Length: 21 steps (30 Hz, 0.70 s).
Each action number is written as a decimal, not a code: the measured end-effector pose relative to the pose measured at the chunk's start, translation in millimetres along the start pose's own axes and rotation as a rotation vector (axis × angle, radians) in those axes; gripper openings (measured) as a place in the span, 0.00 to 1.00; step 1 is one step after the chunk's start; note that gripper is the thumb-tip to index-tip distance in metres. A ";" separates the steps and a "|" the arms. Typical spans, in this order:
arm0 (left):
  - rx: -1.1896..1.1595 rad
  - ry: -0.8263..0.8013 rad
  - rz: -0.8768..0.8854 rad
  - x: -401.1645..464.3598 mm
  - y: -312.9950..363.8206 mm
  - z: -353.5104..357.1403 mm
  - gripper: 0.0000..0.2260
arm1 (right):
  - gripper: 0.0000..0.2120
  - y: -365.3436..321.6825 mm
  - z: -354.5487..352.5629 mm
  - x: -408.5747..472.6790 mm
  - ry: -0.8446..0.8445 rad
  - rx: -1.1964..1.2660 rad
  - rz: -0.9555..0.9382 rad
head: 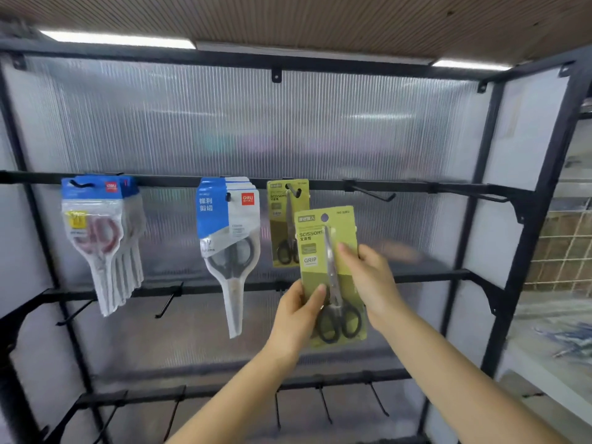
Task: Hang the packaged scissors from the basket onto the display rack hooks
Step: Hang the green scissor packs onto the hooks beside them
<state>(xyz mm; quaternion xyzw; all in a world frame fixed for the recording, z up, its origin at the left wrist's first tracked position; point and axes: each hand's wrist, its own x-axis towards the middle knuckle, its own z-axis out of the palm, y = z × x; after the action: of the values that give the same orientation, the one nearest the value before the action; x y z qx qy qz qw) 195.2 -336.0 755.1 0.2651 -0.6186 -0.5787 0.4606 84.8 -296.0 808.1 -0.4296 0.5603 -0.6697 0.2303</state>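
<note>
left hand (299,318) | thumb and fingers pinch green scissors pack (330,277) low at left edge; right hand (368,277) | pinches its right edge; pack | near, below hung green pack (286,222) on rack hook (293,190)

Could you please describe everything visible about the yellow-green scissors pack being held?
The yellow-green cardboard scissors pack holds black-handled, steel-bladed scissors, blades pointing up, beneath print reading SCISSORS and GRIP. It has a round hang hole at the top. Upright and slightly tilted, it is not on any hook. The left hand grips its lower left edge; the right hand holds its right side.
</note>
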 end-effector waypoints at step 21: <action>0.146 0.146 0.153 -4.5 22.7 -37.1 0.01 | 0.02 -100.4 0.5 44.6 -0.207 -0.687 -0.519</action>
<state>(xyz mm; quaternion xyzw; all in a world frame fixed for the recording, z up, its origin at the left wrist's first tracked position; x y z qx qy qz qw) 234.4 -345.3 772.3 0.2911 -0.6423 -0.4746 0.5268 79.2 -304.7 917.5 -0.6725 0.5980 -0.4335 -0.0466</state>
